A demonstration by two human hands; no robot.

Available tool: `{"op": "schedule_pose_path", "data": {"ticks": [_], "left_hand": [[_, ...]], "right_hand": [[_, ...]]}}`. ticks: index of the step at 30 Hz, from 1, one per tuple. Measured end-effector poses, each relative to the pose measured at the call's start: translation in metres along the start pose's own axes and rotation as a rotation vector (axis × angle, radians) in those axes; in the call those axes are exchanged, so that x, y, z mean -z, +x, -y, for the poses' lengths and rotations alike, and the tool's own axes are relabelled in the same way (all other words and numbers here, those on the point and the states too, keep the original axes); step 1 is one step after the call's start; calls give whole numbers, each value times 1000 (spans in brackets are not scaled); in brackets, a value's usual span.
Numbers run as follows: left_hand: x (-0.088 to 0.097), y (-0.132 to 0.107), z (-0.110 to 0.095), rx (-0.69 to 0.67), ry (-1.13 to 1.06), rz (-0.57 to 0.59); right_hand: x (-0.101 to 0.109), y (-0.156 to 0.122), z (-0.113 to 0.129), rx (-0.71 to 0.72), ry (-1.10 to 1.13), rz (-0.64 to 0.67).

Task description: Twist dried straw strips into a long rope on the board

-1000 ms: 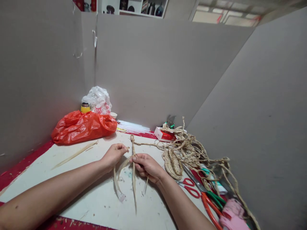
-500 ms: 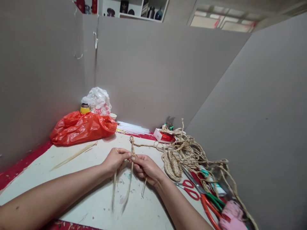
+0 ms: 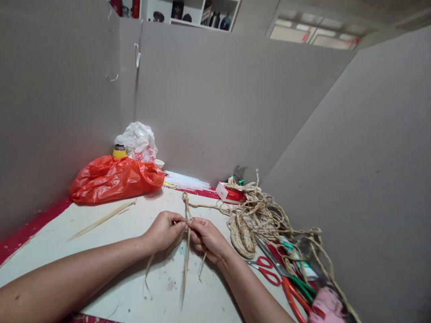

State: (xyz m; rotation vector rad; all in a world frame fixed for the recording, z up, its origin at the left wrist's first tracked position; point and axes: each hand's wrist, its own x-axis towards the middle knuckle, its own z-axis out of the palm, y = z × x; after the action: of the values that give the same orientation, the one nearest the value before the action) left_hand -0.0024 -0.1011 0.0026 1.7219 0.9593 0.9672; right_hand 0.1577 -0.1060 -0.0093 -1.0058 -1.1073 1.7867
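My left hand [image 3: 165,231] and my right hand [image 3: 206,237] meet over the white tabletop [image 3: 111,233], both pinched on pale straw strands [image 3: 185,264]. The loose strand ends hang down toward me from the fingers. Above the fingers a plaited straw cord [image 3: 185,204] rises to a small knot and runs right into a heap of braided straw rope [image 3: 259,215]. My fingers are curled tight round the strands where the plait ends.
A red plastic bag [image 3: 114,178], a white bag [image 3: 138,140] and a yellow jar [image 3: 119,151] sit at the back left. A single straw strip [image 3: 101,220] lies left. Red scissors [image 3: 267,268], orange-handled shears [image 3: 294,291], a red-white box [image 3: 230,193] and clear sticks [image 3: 185,179] lie right and behind. Grey partition walls enclose the table.
My hands have drawn closer together on the plait. The hanging strands have shifted, the left one swinging out to the left.
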Motion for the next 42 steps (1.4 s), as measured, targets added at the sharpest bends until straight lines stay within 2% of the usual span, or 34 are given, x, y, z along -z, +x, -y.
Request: {"op": "schedule_pose_path", "data": {"ticks": [3,5,10,12,15,18,22,27,31,35,42], "left_hand": [[2,5,6,77,-38,-26],[2,8,12,81,-70,-18],[-4,8,17,157,-299,187],[-4,7,14,120,-225,194],[-1,6,8,11,-29,138],[3,7,4,3,58,118],[3,6,0,47,77,71],[4,7,0,102,59,54],[5,8,2,67,49,83],[6,6,-2,26,137,106],[6,4,-4,-24,260,44]], "right_hand": [[1,-1,1,-6,-9,-7],[2,-1,2,-6,-9,28],[8,-2,5,7,-36,112],[10,-2,5,-4,-56,133],[11,-3,7,-42,-89,156],[11,-5,9,-71,-106,173],[13,-5,10,-101,-68,179],[17,-4,10,-122,29,248],[19,-2,10,-153,96,239],[21,-1,9,-186,160,241],[18,-1,8,-207,172,226]]}}
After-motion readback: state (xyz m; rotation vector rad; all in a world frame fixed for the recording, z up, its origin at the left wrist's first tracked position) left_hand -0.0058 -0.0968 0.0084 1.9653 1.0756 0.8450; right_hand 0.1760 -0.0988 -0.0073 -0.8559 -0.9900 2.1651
